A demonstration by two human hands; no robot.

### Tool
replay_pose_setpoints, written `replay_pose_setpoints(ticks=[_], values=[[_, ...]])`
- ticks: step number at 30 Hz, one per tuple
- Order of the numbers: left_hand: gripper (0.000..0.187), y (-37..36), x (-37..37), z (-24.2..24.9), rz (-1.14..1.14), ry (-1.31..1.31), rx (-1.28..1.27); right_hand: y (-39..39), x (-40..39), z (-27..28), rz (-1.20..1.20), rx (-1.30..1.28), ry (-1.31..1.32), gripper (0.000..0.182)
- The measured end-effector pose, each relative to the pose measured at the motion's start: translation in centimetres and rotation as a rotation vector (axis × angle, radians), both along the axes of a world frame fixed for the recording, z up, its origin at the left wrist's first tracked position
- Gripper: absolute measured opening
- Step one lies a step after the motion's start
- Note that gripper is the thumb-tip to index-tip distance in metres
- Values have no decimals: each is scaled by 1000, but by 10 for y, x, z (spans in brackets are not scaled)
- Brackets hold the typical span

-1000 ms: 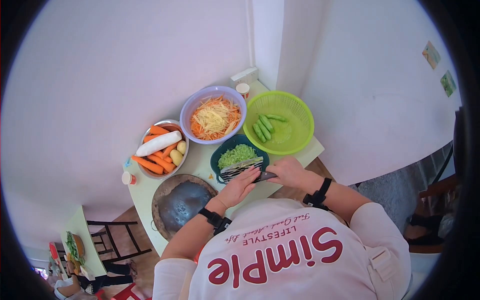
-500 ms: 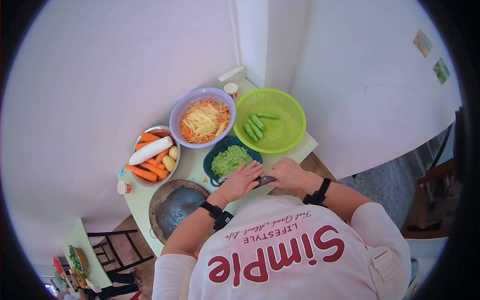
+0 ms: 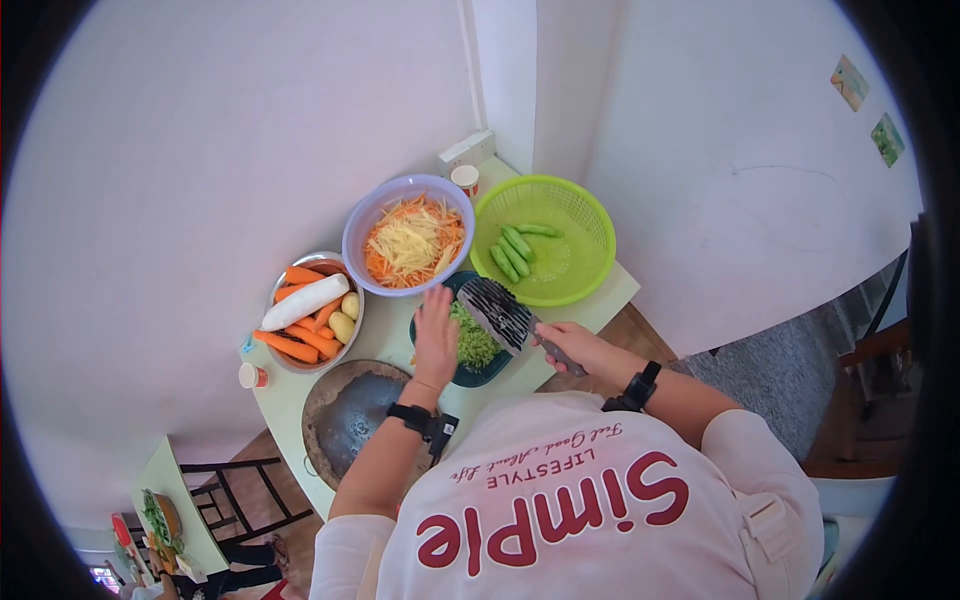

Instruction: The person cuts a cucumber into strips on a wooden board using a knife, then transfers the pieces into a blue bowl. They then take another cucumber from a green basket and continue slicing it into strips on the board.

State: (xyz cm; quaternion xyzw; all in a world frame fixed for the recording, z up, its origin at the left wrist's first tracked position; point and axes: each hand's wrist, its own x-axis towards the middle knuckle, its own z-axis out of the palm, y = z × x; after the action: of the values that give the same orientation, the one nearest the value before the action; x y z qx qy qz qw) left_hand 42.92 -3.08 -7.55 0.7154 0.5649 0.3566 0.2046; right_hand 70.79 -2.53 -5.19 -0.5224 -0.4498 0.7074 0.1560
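Note:
My right hand point(image 3: 570, 348) is wrapped round the dark handle of a wide, dark-patterned blade point(image 3: 492, 308), which is raised over the dark green bowl point(image 3: 478, 378). Shredded green vegetable point(image 3: 474, 343) lies in that bowl, partly covered by the blade. Over the bowl's left edge, my left hand point(image 3: 436, 335) has its fingers stretched out, holding nothing. Behind are a lilac basin point(image 3: 352, 248) of shredded orange and pale yellow vegetables and a lime green colander point(image 3: 603, 215) with several green cucumber-like vegetables point(image 3: 512, 252).
At the left stands a metal bowl point(image 3: 350, 345) with carrots, a white radish and potatoes. A round dark board point(image 3: 352, 415) lies in front. Paper cups point(image 3: 252, 376) stand at the table's edges. People's hands and legs show at another table point(image 3: 180, 480), lower left.
My left hand has lifted off the bowl and moved left, its fingers now spread. My right hand has turned the blade up, so its broad face shows over the bowl.

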Motion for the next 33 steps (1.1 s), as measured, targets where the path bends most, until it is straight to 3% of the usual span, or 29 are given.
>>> replay_pose_setpoints(ticks=[1,2,4,7,11,13,17,19,20,22,23,24,26,27,28,30,33], values=[[58,-4,10,4,-76,89,65,3,1,3,-64,-172,126,48],[58,-7,20,10,-74,90,69,5,0,6,-61,-168,126,48],[65,-13,38,16,-325,298,43,7,-2,14,-82,-276,190,46],[68,-17,43,12,-415,398,65,3,-7,24,-79,-268,221,45],[66,-26,17,-32,-254,242,-48,-3,-3,22,-175,-234,230,45],[61,-33,5,-44,-125,571,-147,-3,9,23,-363,-161,290,43],[58,-18,-1,-43,-140,664,-8,-3,36,17,-621,-11,289,43],[55,7,2,-24,-230,756,-592,-7,48,19,-700,-13,310,43],[55,8,4,-27,-239,756,-588,-8,55,20,-772,-14,331,43],[32,9,12,-25,62,703,81,-13,68,17,-808,-1,326,42],[28,14,18,-18,73,681,136,-16,75,16,-835,14,314,42],[28,27,23,-10,65,676,137,-19,82,16,-861,29,300,42],[47,59,30,-1,-191,721,-279,-25,94,16,-896,57,275,41],[63,78,32,-14,-253,696,-305,-29,101,16,-921,83,254,41],[63,91,42,-13,-261,689,-305,-34,107,16,-928,85,245,41],[48,116,62,-7,-196,518,50,-41,121,15,-975,136,158,39],[48,164,87,-32,-256,640,49,-50,142,9,-1037,134,80,36]])
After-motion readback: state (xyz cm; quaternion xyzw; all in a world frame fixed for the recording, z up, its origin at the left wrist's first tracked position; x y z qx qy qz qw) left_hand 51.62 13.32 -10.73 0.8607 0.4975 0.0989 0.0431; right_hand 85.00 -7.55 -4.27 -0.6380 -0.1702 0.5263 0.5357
